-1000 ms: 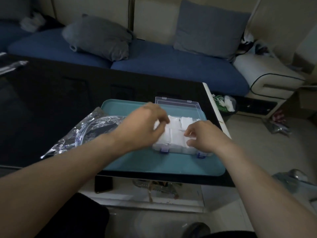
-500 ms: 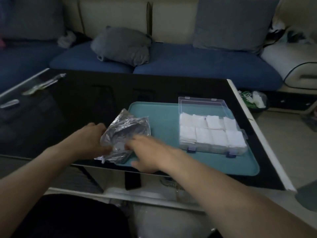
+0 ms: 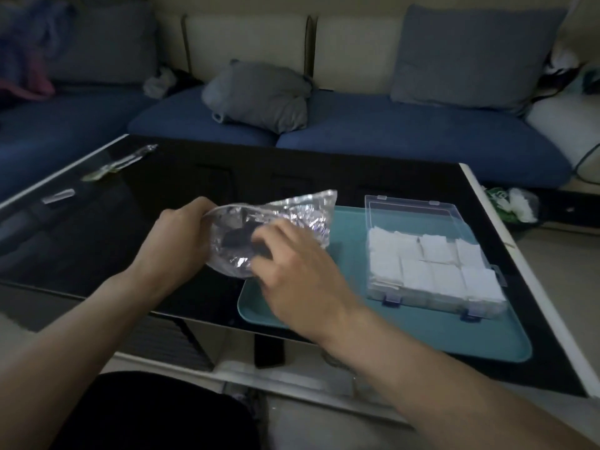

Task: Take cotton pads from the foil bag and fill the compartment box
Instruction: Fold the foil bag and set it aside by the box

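Note:
A crinkled silver foil bag is lifted off the black table, its mouth turned toward me. My left hand grips the left rim of that mouth. My right hand is at the opening with its fingertips curled into the bag; what they touch inside is hidden. To the right, a clear compartment box with its lid tipped back sits on a teal tray. White cotton pads fill its compartments.
The black glass table carries clear wrappers at its far left. Its white right edge drops to the floor, where a small bin stands. A blue sofa with grey cushions runs behind.
Both hands left the box and went left to the foil bag. The bag has been lifted off the tray edge and opened, and my right fingers have entered its mouth.

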A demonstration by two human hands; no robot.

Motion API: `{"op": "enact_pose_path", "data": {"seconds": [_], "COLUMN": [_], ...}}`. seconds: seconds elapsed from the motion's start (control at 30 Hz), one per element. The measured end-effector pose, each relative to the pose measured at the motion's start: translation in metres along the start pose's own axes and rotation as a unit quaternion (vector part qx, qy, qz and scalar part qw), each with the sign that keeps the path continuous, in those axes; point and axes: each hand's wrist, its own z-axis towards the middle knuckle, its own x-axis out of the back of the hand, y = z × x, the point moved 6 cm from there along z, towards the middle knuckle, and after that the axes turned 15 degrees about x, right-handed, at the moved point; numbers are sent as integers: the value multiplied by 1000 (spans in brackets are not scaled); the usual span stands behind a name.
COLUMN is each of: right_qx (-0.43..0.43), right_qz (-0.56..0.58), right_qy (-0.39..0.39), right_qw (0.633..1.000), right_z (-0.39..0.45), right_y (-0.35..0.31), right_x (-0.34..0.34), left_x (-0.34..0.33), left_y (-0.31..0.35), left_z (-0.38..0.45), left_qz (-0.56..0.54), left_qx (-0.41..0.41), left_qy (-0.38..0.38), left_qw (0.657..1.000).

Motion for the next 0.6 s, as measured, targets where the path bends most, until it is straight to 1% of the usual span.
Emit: {"op": "enact_pose_path", "data": {"seconds": [0.07,0.1,0.13,0.17,0.2,0.23,0.3,0.33,0.4,0.43,0.47,0.53,0.57,0.6], "right_qx": [-34,-59,-89,-121,-152,-179,-256,-299,-348,-358,-365,-388,-400,-411], "right_qz": [-46,-66,-60,-25,36,98,176,206,250,263,277,310,336,374], "right_qy": [60,76,86,90,92,95,109,118,136,143,151,173,179,181], "right_qw": [997,993,990,988,983,974,944,924,893,884,876,851,834,811], "right_z": [-2,-4,-10,-17,-26,-36,-59,-69,-82,-85,-87,-90,-91,-92], "right_y": [14,24,37,51,64,76,98,107,116,117,117,117,116,117], "right_x": [21,31,39,44,46,46,46,47,50,52,53,54,53,50], "left_x": [0,0,0,-2,-5,-9,-18,-22,-26,-28,-31,-41,-49,-54], "left_y": [3,3,4,7,9,11,16,20,26,28,28,28,29,31], "left_z": [-2,-3,-3,-2,-1,-2,-6,-8,-11,-10,-9,-7,-8,-8], "left_qz": [-46,-74,-99,-116,-137,-169,-251,-279,-293,-311,-347,-427,-457,-475], "left_qx": [-6,-15,-27,-43,-57,-59,-40,-36,-30,-16,14,82,115,148], "left_qy": [-20,-32,-42,-58,-81,-123,-231,-267,-279,-269,-259,-272,-284,-284], "left_qw": [999,997,994,991,986,976,939,922,914,911,901,858,835,820]}}
